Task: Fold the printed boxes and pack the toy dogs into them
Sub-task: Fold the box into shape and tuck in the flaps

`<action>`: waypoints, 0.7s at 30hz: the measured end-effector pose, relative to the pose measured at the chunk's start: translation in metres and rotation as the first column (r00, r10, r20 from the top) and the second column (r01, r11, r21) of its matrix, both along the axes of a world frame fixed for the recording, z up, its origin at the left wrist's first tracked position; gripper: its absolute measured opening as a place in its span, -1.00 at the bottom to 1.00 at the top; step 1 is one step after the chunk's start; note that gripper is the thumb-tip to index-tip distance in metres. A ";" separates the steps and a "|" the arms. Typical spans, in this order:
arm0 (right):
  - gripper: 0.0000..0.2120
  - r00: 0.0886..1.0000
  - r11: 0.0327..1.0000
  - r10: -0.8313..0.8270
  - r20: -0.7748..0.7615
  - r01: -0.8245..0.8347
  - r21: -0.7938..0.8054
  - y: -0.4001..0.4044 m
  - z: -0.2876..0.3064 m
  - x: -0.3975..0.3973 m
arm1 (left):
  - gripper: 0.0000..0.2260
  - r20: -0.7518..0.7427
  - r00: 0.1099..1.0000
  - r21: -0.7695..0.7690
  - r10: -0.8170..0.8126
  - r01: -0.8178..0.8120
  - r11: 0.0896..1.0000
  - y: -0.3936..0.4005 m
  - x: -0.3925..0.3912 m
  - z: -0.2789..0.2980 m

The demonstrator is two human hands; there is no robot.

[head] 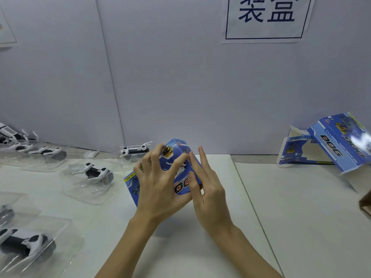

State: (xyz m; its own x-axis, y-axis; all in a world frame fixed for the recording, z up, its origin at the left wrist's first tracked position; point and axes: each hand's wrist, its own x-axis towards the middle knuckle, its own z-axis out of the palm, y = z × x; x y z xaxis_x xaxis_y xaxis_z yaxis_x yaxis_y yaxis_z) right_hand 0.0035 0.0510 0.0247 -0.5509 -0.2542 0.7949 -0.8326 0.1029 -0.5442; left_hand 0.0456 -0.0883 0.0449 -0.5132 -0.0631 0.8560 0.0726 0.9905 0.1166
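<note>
A blue printed box [176, 155] stands tilted on the white table [200, 247] in the middle. My left hand [158, 185] grips it from the front and left, with fingers spread and curled over its face. Straight fingers of my right hand [208, 189] press flat against the box's right side. Several black-and-white toy dogs in clear plastic trays lie to the left: one [96, 173] close to the box, one [134, 150] by the wall, one [26, 243] at the near left.
Two more printed boxes stand at the far right: one [297, 149] against the wall, one open and tilted [341, 141] in front of it. A brown object [365, 205] cuts in at the right edge. A paper sign [267, 17] hangs on the wall.
</note>
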 end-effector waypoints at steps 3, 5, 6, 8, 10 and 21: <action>-0.52 1.000 1.000 -0.019 -0.005 0.019 -0.001 0.000 -0.003 -0.001 | -0.43 -0.015 1.000 -0.001 -0.019 0.019 1.000 0.000 -0.001 -0.001; -0.47 0.996 0.998 0.060 0.065 -0.058 -0.028 0.001 -0.004 -0.002 | -0.39 -0.021 0.999 0.023 -0.037 0.038 0.999 0.000 -0.001 -0.002; -0.43 0.991 0.994 0.097 0.090 -0.092 -0.055 0.002 -0.004 -0.002 | -0.36 -0.021 0.999 0.045 -0.047 0.048 0.998 -0.001 0.000 -0.003; -0.41 0.991 0.989 0.099 0.092 -0.088 -0.117 0.003 -0.006 -0.003 | -0.30 -0.019 0.997 0.095 -0.078 0.080 0.992 -0.001 0.000 -0.004; -0.43 0.995 0.988 0.070 0.067 -0.060 -0.141 0.002 -0.008 -0.003 | -0.25 -0.023 0.994 0.124 -0.107 0.109 0.986 -0.002 0.000 -0.004; -0.55 0.980 0.976 0.054 0.190 -0.012 -0.216 0.000 -0.013 -0.016 | -0.13 0.128 0.978 0.139 -0.167 0.149 0.979 -0.009 -0.002 -0.010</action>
